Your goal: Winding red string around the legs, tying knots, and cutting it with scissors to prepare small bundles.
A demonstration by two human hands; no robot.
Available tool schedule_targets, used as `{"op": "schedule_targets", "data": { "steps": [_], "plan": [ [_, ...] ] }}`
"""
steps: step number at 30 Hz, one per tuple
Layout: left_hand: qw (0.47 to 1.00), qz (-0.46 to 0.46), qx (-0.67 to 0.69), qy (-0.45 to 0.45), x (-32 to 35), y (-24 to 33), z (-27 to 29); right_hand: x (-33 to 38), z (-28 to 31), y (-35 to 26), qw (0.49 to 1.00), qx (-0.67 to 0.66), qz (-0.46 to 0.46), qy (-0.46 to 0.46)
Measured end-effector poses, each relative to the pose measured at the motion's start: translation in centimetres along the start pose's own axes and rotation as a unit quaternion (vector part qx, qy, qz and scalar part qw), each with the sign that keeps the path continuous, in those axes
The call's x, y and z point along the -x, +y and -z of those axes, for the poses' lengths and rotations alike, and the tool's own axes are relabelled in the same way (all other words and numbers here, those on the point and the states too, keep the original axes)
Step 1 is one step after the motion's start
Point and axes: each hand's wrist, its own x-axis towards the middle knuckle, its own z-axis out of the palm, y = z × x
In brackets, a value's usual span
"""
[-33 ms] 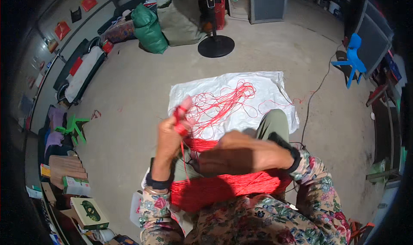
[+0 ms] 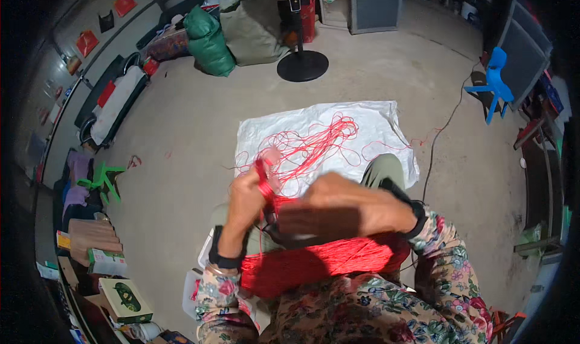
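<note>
My left hand is raised above my left knee, with several turns of red cord wrapped about its fingers. A strand hangs from it towards my lap. Close on its right is my right hand, closed like a fist and partly in shadow; its fingertips and whatever they grip are hidden. Across my lap lies a thick bundle of red cord strands. Beyond my hands, loose tangled red cord spreads over a white sheet on the floor.
A black fan stand is at the back, near a green sack and a grey sack. A blue chair stands right, a green stool left. Boxes line the lower left. A dark cable crosses the floor.
My left hand, with the cord around its fingers, has come down and to the right, closer to my right hand. The right hand has hardly moved.
</note>
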Motion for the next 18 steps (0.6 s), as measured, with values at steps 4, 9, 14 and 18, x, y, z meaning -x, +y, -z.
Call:
{"op": "schedule_targets", "data": {
  "steps": [4, 9, 14, 18],
  "plan": [
    [0.981, 0.126, 0.114, -0.093, 4.2, 1.0, -2.2, -1.0, 3.5, 3.6, 0.998, 0.020, -0.006, 0.067],
    [0.977, -0.019, 0.175, -0.119, 5.1, 6.9, -1.7, 0.8, -4.4, 11.0, 0.960, -0.255, -0.091, 0.072],
    [0.927, -0.134, 0.345, 0.056, 1.5, 7.5, 0.3, 2.5, -6.3, 5.2, 0.977, -0.185, 0.044, 0.096],
    [0.978, -0.085, -0.193, -0.009, 1.5, -0.7, 0.0, 0.3, 0.0, 0.8, 0.997, -0.050, 0.040, 0.033]
  ]
}}
